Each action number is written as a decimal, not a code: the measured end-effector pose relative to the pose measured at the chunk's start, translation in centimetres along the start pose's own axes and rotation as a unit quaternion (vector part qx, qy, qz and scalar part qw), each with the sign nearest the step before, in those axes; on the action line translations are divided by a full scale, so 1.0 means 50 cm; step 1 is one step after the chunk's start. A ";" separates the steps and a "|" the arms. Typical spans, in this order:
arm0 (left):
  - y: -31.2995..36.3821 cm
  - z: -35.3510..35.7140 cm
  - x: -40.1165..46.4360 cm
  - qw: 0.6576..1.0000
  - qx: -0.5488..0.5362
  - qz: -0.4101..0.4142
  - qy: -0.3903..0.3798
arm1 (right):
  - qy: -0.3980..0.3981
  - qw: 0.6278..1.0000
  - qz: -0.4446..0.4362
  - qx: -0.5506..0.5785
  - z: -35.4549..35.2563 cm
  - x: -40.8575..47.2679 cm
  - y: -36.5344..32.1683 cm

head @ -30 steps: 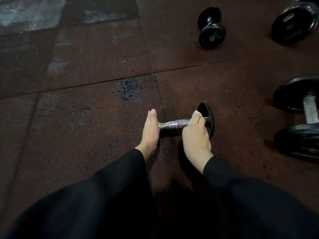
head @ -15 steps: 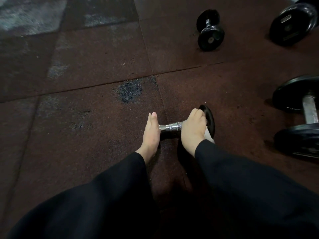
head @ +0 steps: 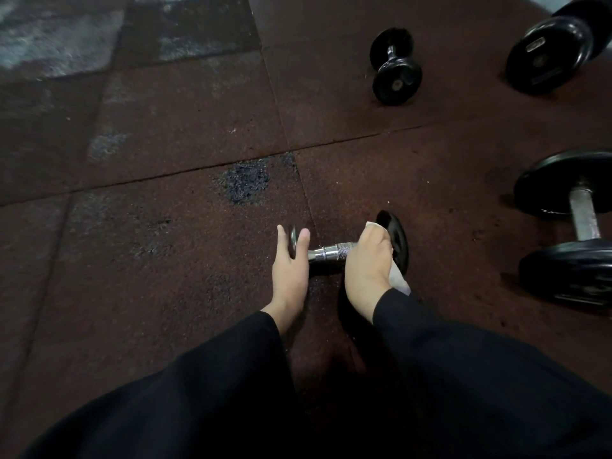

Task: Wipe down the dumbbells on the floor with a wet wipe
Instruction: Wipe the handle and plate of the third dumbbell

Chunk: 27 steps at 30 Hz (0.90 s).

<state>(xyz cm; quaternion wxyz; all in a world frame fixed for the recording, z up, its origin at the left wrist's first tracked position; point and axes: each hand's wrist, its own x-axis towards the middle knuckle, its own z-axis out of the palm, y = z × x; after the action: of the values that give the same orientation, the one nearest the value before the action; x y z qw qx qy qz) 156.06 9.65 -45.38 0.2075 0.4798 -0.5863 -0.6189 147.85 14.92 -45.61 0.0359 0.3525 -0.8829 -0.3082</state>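
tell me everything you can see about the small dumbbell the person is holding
The small dumbbell lies on the dark rubber floor, its bar running left to right. The bar looks like chrome metal, knurled near the right end. A black plate stands on edge at the right; at the left only a thin metal edge shows. The left hand rests against that left end, fingers straight. The right hand grips the bar through a white wet wipe.

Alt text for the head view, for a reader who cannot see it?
A right hand wraps a white wipe round a small dumbbell's chrome handle while the left hand steadies its left end. Three more dumbbells lie on the dark floor beyond and to the right.
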 end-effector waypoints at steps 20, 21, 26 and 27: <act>0.043 -0.037 -0.001 0.969 0.233 -0.082 0.015 | 0.038 0.994 -0.038 0.090 -0.001 -0.008 0.008; 0.047 -0.041 0.003 0.965 0.245 -0.093 0.012 | 0.042 0.995 -0.039 0.079 -0.001 -0.006 0.008; 0.053 -0.044 0.033 0.962 0.247 -0.119 0.003 | 0.055 0.994 -0.044 0.082 -0.002 -0.003 0.008; 0.053 -0.044 0.037 0.962 0.245 -0.122 0.007 | 0.052 0.994 -0.040 0.086 -0.001 -0.001 0.008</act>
<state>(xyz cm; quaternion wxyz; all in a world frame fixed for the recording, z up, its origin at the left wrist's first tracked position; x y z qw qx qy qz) 156.25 6.37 -43.29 0.0105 0.5881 -0.6559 -0.4732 147.67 15.15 -45.31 0.0391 0.4053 -0.8881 -0.2135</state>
